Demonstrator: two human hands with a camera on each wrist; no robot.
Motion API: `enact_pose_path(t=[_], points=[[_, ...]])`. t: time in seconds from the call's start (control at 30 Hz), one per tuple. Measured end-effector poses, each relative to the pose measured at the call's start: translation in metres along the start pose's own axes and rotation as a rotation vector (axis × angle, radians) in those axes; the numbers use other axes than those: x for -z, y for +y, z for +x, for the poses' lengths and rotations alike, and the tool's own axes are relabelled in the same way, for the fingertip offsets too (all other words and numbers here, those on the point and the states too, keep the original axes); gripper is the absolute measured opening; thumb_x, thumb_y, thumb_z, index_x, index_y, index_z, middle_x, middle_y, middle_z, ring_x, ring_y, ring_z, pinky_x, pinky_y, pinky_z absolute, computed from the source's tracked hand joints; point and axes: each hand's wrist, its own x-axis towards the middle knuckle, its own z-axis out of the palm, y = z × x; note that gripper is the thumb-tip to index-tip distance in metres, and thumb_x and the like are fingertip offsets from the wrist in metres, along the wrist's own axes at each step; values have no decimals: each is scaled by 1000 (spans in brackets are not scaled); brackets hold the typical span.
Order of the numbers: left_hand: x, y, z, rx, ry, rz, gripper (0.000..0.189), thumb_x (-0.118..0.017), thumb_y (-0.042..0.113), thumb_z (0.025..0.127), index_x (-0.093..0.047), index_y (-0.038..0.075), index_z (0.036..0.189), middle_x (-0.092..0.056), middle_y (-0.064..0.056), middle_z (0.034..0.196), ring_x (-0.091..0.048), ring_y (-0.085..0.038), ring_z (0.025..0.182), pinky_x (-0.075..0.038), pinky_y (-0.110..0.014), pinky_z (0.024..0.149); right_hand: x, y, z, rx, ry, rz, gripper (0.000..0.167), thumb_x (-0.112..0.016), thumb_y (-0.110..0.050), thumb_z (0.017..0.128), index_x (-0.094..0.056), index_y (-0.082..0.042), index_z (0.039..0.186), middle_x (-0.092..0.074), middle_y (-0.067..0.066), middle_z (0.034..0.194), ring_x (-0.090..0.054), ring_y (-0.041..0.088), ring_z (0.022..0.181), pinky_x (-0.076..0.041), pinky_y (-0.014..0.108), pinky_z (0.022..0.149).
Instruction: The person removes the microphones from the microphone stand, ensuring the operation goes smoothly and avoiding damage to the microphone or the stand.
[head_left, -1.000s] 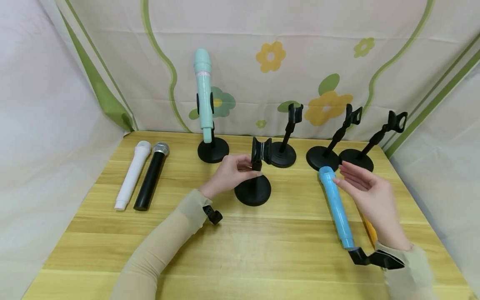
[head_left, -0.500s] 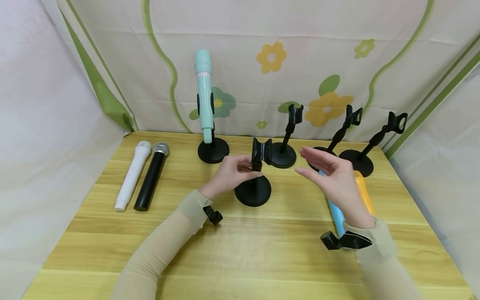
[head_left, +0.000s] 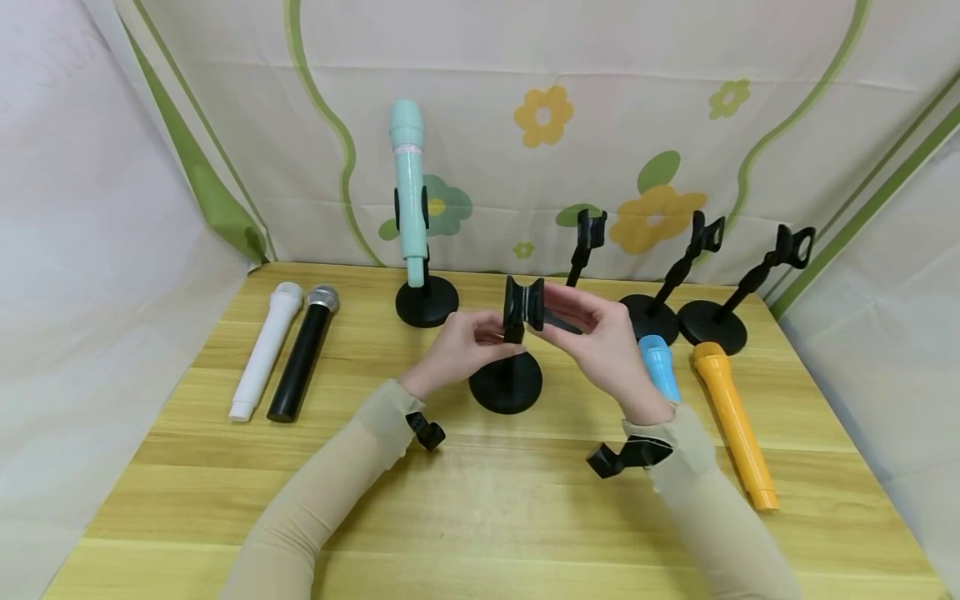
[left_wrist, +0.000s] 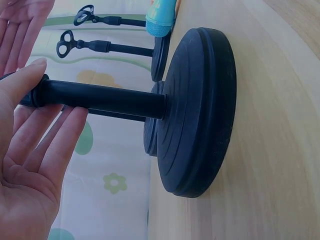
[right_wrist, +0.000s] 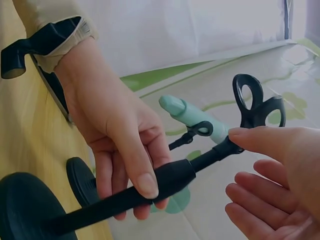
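Note:
My left hand [head_left: 456, 352] pinches the stem of a black desktop microphone stand [head_left: 504, 390] between thumb and fingers. The stand is upright, its round base at the wooden tabletop, and its clip [right_wrist: 254, 107] holds no microphone. From the right, my right hand [head_left: 603, 346] reaches the clip; in the right wrist view its thumb tip lies over the neck just under the clip, while the other fingers are loosely spread. A blue microphone [head_left: 658, 367], partly hidden by the right wrist, and an orange microphone [head_left: 735, 425] lie to the right.
A mint microphone [head_left: 408, 187] sits in a stand [head_left: 427, 302] at the back. White [head_left: 266, 350] and black [head_left: 303, 354] microphones lie at left. Behind my right hand are more stands, including a right rear one [head_left: 712, 325]. A flowered curtain [head_left: 480, 125] hangs behind the table.
My right hand has moved left from above the blue microphone to the clip of the stand, uncovering the orange microphone. My left hand has kept its hold on the stem.

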Motion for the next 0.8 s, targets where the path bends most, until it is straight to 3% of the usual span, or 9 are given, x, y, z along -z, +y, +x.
enact_pose_path(t=[0.23, 0.43, 0.8], points=[[2, -10, 1, -24, -19, -19, 20, -83, 14, 88, -76, 10, 107, -74, 0, 100, -73, -14, 91, -59, -30, 83, -11, -1, 8, 67, 42, 56, 43, -78, 2, 89, -70, -5, 130, -69, 11, 128, -68, 22, 112, -52, 45, 99], [2, -10, 2, -36, -21, -19, 19, -82, 14, 88, -76, 10, 106, -74, 0, 99, -73, -14, 91, -60, -31, 83, -15, -1, 11, 83, 61, 70, 36, -77, 4, 89, -72, 0, 124, -72, 8, 120, -70, 22, 106, -55, 36, 95], [1, -10, 2, -31, 1, 0, 18, -83, 11, 88, -76, 9, 104, -74, 1, 98, -73, -13, 90, -60, -30, 82, -15, 1, 17, 45, 97, -22, 24, -79, 4, 87, -76, 4, 111, -74, 15, 106, -72, 17, 92, -59, 29, 83]])
